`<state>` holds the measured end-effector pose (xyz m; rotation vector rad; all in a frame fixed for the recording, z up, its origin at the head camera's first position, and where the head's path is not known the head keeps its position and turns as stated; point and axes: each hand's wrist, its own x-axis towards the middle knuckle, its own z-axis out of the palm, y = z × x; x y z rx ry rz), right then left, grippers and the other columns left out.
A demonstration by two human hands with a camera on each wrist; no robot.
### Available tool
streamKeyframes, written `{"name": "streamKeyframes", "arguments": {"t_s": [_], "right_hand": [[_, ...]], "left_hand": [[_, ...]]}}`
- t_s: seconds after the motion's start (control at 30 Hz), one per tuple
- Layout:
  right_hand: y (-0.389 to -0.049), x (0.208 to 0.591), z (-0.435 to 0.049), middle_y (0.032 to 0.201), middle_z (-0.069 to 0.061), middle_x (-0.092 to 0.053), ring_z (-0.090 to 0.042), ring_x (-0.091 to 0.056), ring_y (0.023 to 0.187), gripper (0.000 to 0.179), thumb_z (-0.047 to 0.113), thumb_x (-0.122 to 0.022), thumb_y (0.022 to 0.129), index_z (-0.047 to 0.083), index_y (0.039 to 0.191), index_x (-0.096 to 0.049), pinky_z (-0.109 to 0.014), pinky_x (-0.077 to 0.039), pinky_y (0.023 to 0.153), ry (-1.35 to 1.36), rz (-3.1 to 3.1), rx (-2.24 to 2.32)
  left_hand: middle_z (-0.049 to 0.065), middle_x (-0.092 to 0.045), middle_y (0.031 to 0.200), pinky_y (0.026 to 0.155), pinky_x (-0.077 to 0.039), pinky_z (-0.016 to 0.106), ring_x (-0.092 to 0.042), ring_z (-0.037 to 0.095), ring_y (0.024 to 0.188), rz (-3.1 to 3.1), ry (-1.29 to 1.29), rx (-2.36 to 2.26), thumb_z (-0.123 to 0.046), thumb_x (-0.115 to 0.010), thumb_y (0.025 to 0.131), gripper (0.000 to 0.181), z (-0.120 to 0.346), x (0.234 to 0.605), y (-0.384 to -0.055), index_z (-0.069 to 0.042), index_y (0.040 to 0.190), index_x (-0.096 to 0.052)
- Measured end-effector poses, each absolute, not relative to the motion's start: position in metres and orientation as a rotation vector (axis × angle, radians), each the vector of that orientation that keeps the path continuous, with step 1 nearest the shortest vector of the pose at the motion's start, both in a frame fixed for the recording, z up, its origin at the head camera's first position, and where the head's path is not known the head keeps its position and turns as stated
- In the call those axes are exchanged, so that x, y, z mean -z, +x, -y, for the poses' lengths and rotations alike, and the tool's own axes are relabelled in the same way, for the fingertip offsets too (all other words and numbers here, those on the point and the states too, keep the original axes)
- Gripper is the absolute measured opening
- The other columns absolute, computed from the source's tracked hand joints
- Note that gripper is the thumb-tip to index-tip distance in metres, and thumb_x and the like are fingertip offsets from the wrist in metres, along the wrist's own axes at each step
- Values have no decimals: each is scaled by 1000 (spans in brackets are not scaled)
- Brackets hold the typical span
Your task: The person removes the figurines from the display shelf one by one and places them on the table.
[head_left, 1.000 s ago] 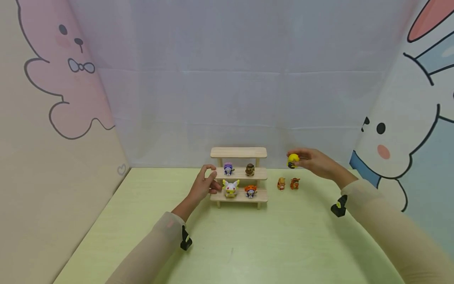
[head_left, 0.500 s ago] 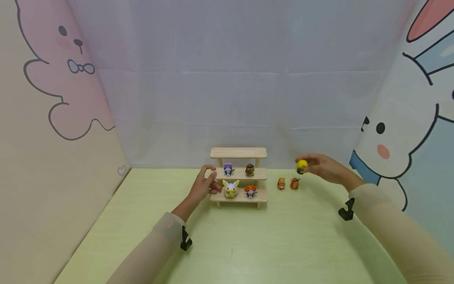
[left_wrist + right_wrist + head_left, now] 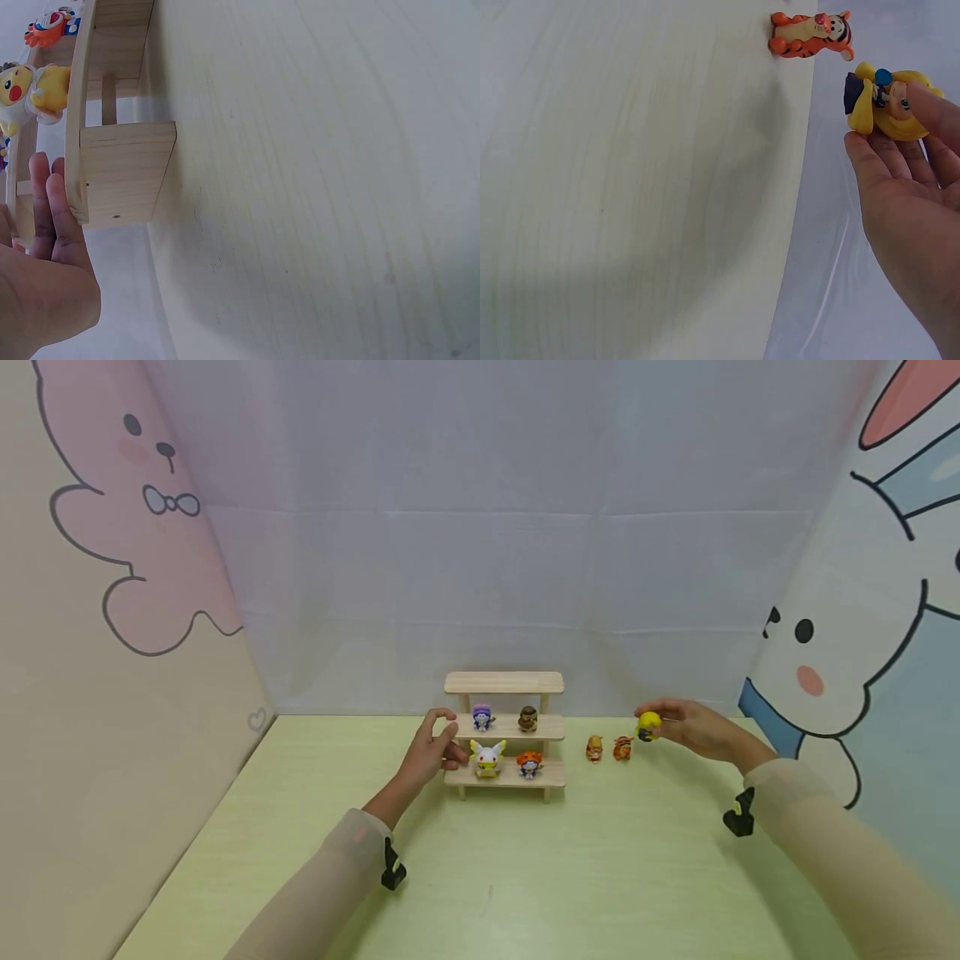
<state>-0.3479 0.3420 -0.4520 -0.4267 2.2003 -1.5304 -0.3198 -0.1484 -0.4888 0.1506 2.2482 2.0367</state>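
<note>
Currently, a small yellow-haired figurine [image 3: 648, 727] is pinched by the right hand [image 3: 692, 727] above the pale surface [image 3: 570, 877], near an orange striped tiger figurine [image 3: 622, 748]; the left hand [image 3: 427, 752], fingers loose, is beside a three-tiered wooden shelf [image 3: 504, 682].

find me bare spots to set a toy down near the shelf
Bare: the top board of the shelf; the table in front of the shelf, between the sleeves; and the table left of the left hand. Crowded: the two lower boards, holding two toys each, and right of the shelf, where two small toys stand near the yellow toy in the right hand.
</note>
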Motion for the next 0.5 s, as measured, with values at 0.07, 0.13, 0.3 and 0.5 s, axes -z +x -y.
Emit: {"name": "streamKeyframes", "arguments": {"t_s": [0.07,0.13,0.3,0.5], "right_hand": [[-348,455,-342,154,-23,-40,-16,-54,127,53,5,-59,104,-9,150,-37,-18,-47,100,-423,-2186,1536],[-347,456,-342,157,-28,-33,-18,-53,128,53,3,-58,104,-10,150,-36,-19,-47,100,-418,-2171,1542],[-344,460,-343,160,-30,-29,-20,-50,130,52,1,-57,103,-10,150,-37,-21,-47,101,-415,-2162,1543],[-341,467,-345,161,-31,-29,-31,-42,139,50,-1,-57,103,-9,149,-39,-26,-48,103,-404,-2174,1514]], "left_hand": [[5,-70,67,57,-55,26,-70,15,64,-2249,150,-2036,-30,-49,111,27,149,489,-320,-15,134,-46],[6,-70,67,57,-55,26,-70,15,64,-2252,149,-2033,-30,-49,112,27,149,488,-320,-15,135,-46],[5,-70,67,57,-55,26,-70,15,64,-2257,154,-2026,-30,-49,112,29,149,486,-318,-14,136,-45],[5,-71,68,57,-54,26,-69,15,64,-2236,153,-2030,-31,-50,111,33,149,486,-318,-13,138,-44]]}}
